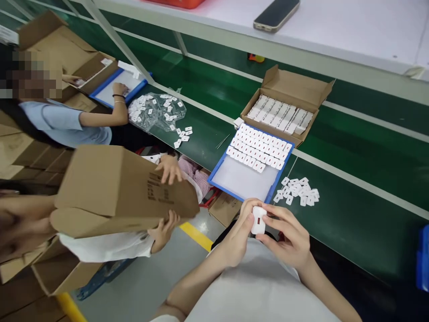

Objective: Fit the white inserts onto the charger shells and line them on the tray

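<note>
— Grip?
— I see fingers of left hand (238,236) and right hand (291,238) pinching the white piece (255,218) by its edges near the tray (234,178), probably keeping its red mark (258,221) visible.
— Underneath?
— Hidden, can't tell.

White piece (257,229) | red mark (258,221) (central) | in left hand (238,237), right hand (292,238)

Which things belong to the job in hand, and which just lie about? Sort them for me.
Likely the job's:
- white piece, in left hand and right hand
- near tray
- pieces on it
- loose pile
- box behind tray

Seemingly lying about:
- phone
- yellow thing
</note>
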{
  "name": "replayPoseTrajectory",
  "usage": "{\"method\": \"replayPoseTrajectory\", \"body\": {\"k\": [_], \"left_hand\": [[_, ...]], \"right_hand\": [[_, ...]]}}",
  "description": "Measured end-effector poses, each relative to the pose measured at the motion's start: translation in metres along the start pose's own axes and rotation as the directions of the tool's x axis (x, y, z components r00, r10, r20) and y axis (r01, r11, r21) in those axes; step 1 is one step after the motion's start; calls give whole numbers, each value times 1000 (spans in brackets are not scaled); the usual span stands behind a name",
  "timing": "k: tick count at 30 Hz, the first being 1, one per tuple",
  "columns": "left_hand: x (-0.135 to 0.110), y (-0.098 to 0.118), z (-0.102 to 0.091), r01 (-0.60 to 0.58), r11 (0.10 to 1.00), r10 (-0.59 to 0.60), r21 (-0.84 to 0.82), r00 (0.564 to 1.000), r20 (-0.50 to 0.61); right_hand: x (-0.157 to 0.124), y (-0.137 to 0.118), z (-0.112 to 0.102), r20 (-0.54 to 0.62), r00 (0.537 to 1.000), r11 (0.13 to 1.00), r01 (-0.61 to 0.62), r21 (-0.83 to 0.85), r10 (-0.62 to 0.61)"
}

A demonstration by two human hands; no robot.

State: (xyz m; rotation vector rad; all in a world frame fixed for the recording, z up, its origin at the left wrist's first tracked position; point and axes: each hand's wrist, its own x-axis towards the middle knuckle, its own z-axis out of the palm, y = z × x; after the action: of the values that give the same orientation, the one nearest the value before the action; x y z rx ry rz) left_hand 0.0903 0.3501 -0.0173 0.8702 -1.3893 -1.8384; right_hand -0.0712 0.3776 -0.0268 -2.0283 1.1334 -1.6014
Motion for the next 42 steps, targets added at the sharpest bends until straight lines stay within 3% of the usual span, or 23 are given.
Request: {"method": "replayPoseTrajectory", "body": {"k": [4,8,14,19,24,29,34,39,42], "left_hand": [[-20,-3,-8,2,994,-6,112,999,38],[-66,-8,-21,5,974,-31,225,993,115],[-190,-41,-64,-44,973,0,227,982,190],[-294,-66,-99,5,986,-21,166,995,95],[-361,-72,-116,31,994,-25,104,998,-62],[-386,-78,-124,77,996,-70,52,990,-119],[-388,-83,-118,90,995,-88,47,995,-47],[-375,-82,-103,110,994,-110,9,992,61],[-363,-83,-91,164,986,-159,-34,981,111]], "right_hand": [[-24,-7,15,21,1000,1000,14,-26,-14],[-61,-33,39,48,997,994,71,-79,-67],[-144,-109,120,39,992,980,123,-155,-119],[-196,-172,192,57,997,989,64,-131,-57],[-214,-215,237,106,994,998,11,-58,-5],[-234,-236,259,153,981,993,-118,-13,118],[-249,-246,251,72,965,965,-248,-83,254],[-252,-249,231,7,989,977,-145,-156,148],[-254,-247,218,-70,985,971,-170,-167,161]]}}
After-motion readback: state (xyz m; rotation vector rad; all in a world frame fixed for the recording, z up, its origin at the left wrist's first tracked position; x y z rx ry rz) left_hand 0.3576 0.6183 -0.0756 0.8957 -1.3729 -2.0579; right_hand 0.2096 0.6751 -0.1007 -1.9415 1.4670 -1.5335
